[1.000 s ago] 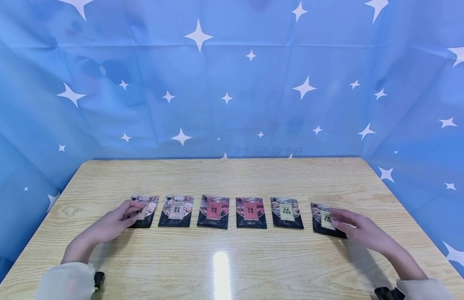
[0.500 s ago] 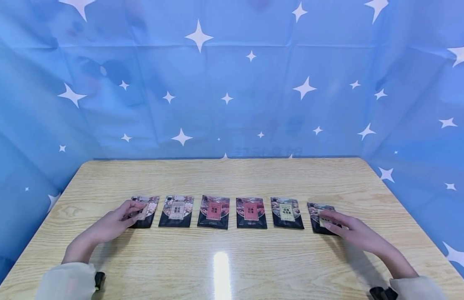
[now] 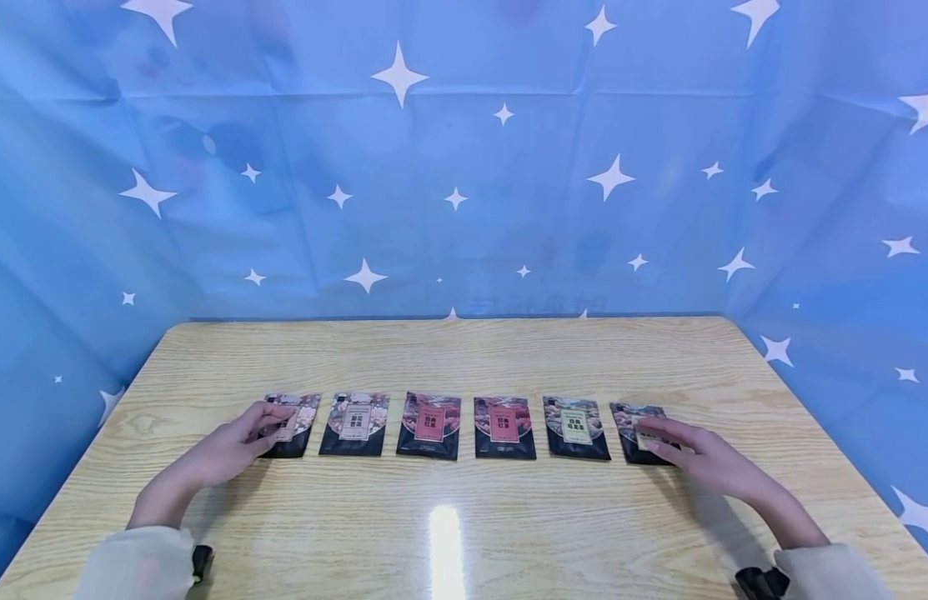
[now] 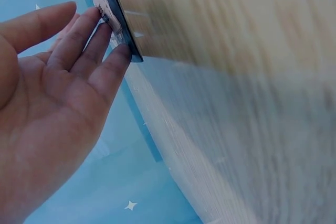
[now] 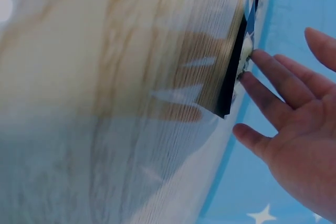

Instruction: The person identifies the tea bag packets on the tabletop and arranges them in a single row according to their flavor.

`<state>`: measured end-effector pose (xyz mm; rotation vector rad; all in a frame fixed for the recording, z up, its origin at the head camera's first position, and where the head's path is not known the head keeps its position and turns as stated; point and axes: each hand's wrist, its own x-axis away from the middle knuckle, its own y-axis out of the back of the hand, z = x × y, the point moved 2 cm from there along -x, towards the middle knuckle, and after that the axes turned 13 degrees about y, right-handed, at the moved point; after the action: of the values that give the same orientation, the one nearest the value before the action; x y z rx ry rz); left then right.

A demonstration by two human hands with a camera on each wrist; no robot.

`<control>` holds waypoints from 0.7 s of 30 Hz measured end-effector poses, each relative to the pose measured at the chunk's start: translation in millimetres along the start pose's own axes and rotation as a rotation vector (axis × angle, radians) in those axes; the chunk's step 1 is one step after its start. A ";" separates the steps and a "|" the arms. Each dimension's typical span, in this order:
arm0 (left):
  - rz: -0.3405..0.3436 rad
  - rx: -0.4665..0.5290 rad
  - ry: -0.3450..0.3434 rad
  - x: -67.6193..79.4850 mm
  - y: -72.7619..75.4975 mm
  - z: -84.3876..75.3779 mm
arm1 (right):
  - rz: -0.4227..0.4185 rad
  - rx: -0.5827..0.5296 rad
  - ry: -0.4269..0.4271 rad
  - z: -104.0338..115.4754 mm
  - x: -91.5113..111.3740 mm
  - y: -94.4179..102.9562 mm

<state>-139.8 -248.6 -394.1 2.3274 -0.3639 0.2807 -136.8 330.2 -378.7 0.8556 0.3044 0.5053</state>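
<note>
My left hand point(image 3: 223, 450) lies over the leftmost tea packet point(image 3: 303, 423), a black one with a pink floral top. In the left wrist view, the straight fingertips point(image 4: 122, 52) touch this packet's face while the thumb stays off it. At the row's right end, my right hand point(image 3: 714, 465) reaches over a tea packet point(image 3: 627, 423) with a pale green label, partly hidden by the fingers. Extended fingertips point(image 5: 245, 78) rest on that packet in the right wrist view, the thumb held away.
Between the hands lie another pink floral packet point(image 3: 354, 423), two red-labelled packets point(image 3: 428, 425) and a green-labelled packet point(image 3: 576, 427), side by side. They lie on a wood-grain table point(image 3: 343, 533). A blue star-patterned curtain point(image 3: 464, 242) hangs behind.
My right hand has slid the rightmost packet a little to the left, closer to its neighbour, and straightened it somewhat. The left hand has stayed on its packet.
</note>
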 end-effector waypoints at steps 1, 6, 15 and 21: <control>0.000 -0.002 0.000 0.0 0.0 0.1 | 0.002 -0.001 0.001 0.1 -0.4 0.3; -0.006 -0.012 0.005 0.3 0.1 -0.2 | 0.013 -0.009 -0.004 -0.8 -2.0 1.6; -0.023 -0.047 0.003 0.3 1.0 -3.7 | 0.016 -0.017 -0.010 -2.4 -2.6 1.1; -0.033 -0.077 0.002 -0.1 1.1 -8.2 | 0.021 -0.017 -0.009 0.3 -2.7 3.0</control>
<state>-141.1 -243.5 -387.7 2.2550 -0.3289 0.2489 -139.9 330.2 -376.0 0.8452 0.2830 0.5229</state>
